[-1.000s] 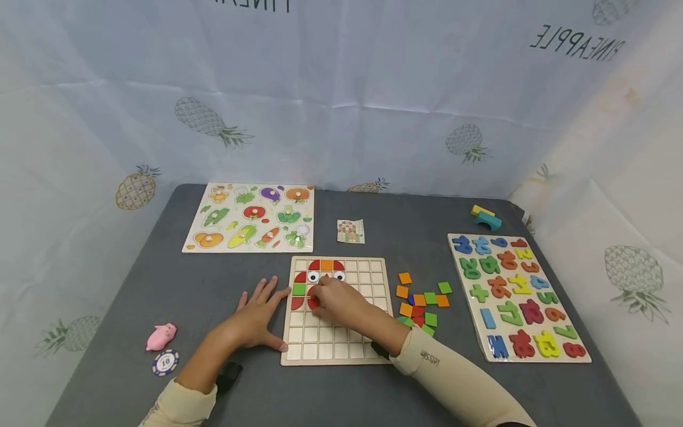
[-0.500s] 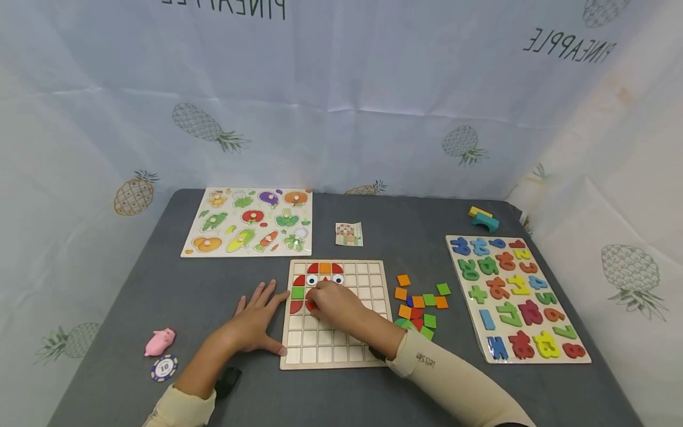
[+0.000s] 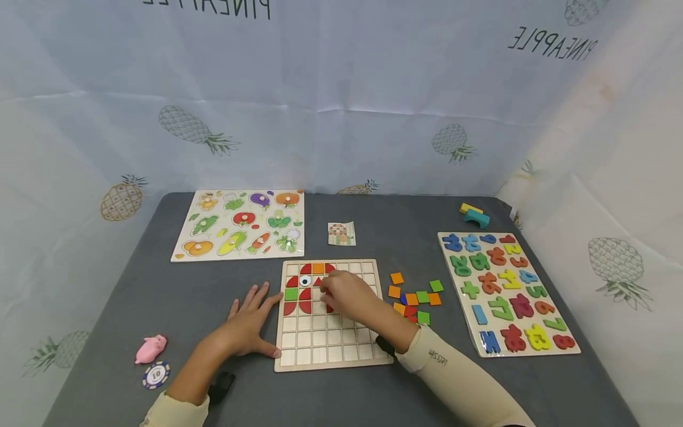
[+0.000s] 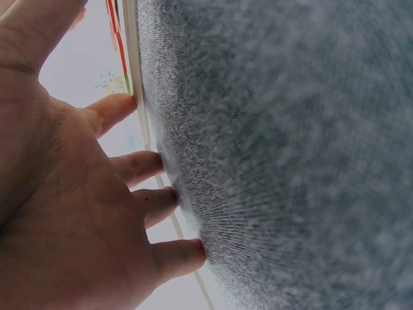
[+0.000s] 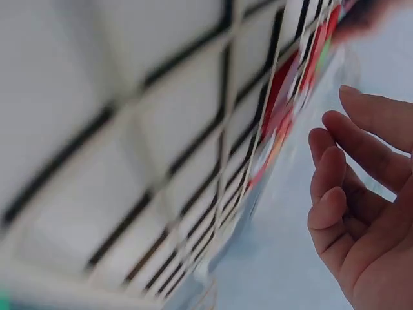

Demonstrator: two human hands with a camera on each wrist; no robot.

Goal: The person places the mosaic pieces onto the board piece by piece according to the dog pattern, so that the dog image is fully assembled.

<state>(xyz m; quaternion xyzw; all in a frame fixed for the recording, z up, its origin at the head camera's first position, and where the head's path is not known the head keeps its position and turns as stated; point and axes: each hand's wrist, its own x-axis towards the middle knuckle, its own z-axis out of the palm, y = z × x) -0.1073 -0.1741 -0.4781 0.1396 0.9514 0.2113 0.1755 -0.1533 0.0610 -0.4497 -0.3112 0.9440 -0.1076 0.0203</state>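
In the head view, a wooden grid board (image 3: 319, 355) lies on the dark table. Its upper left squares hold several red curved tiles (image 3: 305, 307), a green square tile (image 3: 290, 294), an orange square tile (image 3: 318, 268), an eye tile (image 3: 305, 280) and a red triangle (image 3: 318, 281). My left hand (image 3: 244, 325) lies spread on the table, its thumb and index finger at the board's left edge. Above the board is my right hand (image 3: 349, 296), covering some tiles and squares. In the right wrist view its fingers (image 5: 329, 171) are loosely bent, with nothing visible between them.
Loose orange, green, red and blue tiles (image 3: 421, 297) lie right of the board. Around it are a vegetable puzzle (image 3: 216, 239), a small picture card (image 3: 341, 233), a number puzzle (image 3: 469, 308), toy blocks (image 3: 476, 218), a pink pig (image 3: 150, 349) and a poker chip (image 3: 156, 375).
My right hand has shifted right across the board, uncovering red tiles in the second column and now hiding the right-hand eye tile. My left hand stays at the board's edge. The head view has shifted slightly.
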